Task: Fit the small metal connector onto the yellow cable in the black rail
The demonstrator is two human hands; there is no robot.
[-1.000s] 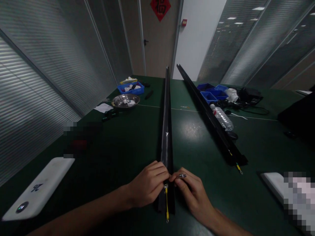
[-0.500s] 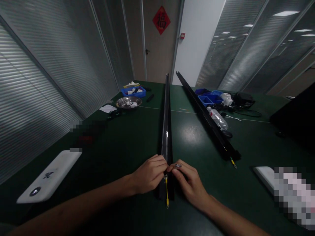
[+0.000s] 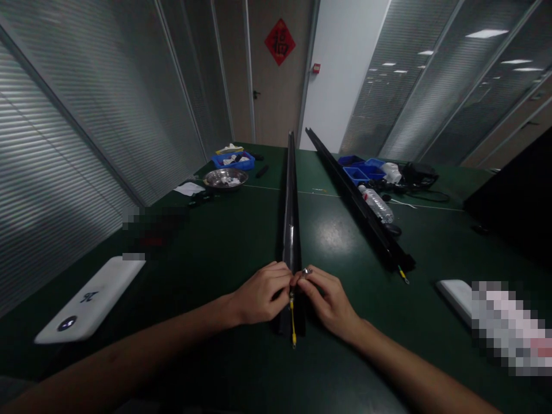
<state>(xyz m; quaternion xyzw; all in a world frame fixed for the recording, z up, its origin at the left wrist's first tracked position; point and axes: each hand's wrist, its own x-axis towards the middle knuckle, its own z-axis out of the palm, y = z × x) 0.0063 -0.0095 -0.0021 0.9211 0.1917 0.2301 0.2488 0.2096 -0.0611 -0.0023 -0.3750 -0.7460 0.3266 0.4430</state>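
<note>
A long black channel-shaped rail point(image 3: 290, 215) lies lengthwise on the dark green table, its near end between my hands. My left hand point(image 3: 264, 293) is closed at the rail's left side, fingertips pinched together over the channel; what they grip is hidden. My right hand point(image 3: 328, 296) is closed from the right, its fingertips meeting those of the left. A small shiny metal piece point(image 3: 306, 272) shows between its thumb and forefinger, too small to name. Just below the fingertips, a yellow wire point(image 3: 293, 319) with a ring terminal runs from the rail toward me.
A second black rail point(image 3: 357, 201) lies to the right, with a green-yellow wire point(image 3: 403, 275) at its end. Beyond it are a plastic bottle point(image 3: 377, 204) and blue bins point(image 3: 356, 175). Far left hold a metal bowl point(image 3: 225, 178) and blue tray point(image 3: 233, 161). White panels point(image 3: 90, 299) flank me.
The view has shifted slightly. Both hands stay together at the rail's near end, and the small metal piece at my right fingertips has tilted more upright.
</note>
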